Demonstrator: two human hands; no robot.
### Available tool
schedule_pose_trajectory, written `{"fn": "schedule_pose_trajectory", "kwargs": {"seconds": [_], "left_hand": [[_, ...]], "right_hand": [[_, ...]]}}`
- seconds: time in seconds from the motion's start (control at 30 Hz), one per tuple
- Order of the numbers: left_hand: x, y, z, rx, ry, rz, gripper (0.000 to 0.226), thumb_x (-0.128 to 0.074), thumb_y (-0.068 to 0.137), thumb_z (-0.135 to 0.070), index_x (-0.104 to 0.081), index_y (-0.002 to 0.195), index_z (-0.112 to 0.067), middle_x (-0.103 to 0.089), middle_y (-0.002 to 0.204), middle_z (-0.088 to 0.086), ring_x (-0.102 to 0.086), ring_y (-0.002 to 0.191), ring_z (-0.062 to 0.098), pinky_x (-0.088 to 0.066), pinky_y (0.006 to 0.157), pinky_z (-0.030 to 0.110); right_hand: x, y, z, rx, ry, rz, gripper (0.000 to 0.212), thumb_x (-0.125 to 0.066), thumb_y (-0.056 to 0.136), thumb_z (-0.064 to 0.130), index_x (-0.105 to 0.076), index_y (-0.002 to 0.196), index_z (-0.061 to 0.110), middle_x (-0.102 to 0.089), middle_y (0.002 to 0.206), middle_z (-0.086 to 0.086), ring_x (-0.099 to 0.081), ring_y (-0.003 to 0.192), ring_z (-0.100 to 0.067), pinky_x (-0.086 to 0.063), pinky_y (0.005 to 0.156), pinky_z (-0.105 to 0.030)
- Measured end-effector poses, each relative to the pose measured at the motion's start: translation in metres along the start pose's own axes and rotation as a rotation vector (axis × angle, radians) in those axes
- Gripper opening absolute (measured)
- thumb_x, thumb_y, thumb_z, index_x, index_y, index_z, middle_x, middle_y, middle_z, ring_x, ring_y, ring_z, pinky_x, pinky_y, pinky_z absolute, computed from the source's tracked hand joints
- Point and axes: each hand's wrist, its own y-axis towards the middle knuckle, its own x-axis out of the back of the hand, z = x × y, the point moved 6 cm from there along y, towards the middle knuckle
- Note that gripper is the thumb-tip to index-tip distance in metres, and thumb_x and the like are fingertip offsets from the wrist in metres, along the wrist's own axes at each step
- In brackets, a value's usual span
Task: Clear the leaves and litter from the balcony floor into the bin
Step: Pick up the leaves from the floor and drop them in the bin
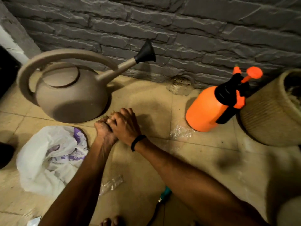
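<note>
Left hand [104, 128], right hand [126, 123]: grips cupped together, contents untellable. Over floor [162, 103], between watering can [70, 98] and white bag [47, 160].

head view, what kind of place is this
Likely a home balcony or patio kept for plants: a watering can, an orange pressure sprayer and a ribbed planter stand on a tiled floor by a grey stone-clad wall.

Both bare arms stretched forward and down, the left grip [104, 128] curled into a fist, the right grip [125, 124] cupped over it.
</note>
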Motion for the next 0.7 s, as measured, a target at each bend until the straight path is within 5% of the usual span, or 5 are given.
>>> {"fn": "schedule_pose_trajectory", "kwargs": {"seconds": [0.13, 0.3, 0.5, 0.7], "left_hand": [[0.002, -0.001, -0.005, 0.004, 0.017, 0.048, 0.023, -0.043, 0.072, -0.018, -0.065, 0.072, -0.011, -0.068, 0.072, 0.006, -0.067, 0.07, 0.021, -0.048, 0.091, 0.031], [-0.002, -0.005, 0.003, 0.03, -0.081, 0.025, 0.02, -0.041, 0.072, -0.011, -0.061, 0.068, -0.01, -0.064, 0.073, 0.004, -0.064, 0.064, 0.019, -0.055, 0.073, 0.026], [-0.019, -0.013, 0.03, 0.1, -0.046, 0.058, 0.029, -0.036, 0.094, -0.014, -0.061, 0.082, -0.008, -0.061, 0.074, 0.007, -0.056, 0.059, 0.018, -0.046, 0.057, 0.024], [-0.039, -0.025, 0.055, 0.194, -0.018, 0.162, 0.022, -0.04, 0.09, -0.015, -0.061, 0.083, -0.009, -0.057, 0.077, 0.006, -0.053, 0.06, 0.016, -0.042, 0.06, 0.023]], "right_hand": [[-0.002, -0.009, 0.001, 0.019, 0.027, -0.028, 0.037, -0.04, 0.09, 0.031, -0.07, 0.097, 0.011, -0.059, 0.093, -0.013, -0.052, 0.092, -0.034, -0.04, 0.082, -0.043], [0.03, -0.002, -0.023, -0.09, 0.18, -0.109, 0.007, -0.065, 0.085, 0.013, -0.071, 0.087, 0.009, -0.066, 0.086, -0.011, -0.056, 0.088, -0.03, -0.04, 0.084, -0.038], [0.081, 0.022, -0.084, -0.337, 0.247, -0.305, 0.01, -0.062, 0.082, 0.017, -0.072, 0.082, 0.016, -0.069, 0.081, -0.004, -0.061, 0.083, -0.025, -0.049, 0.079, -0.036], [0.109, 0.022, -0.111, -0.326, 0.254, -0.338, 0.011, -0.061, 0.084, 0.017, -0.071, 0.079, 0.015, -0.068, 0.077, 0.003, -0.059, 0.079, -0.015, -0.044, 0.078, -0.029]]}}
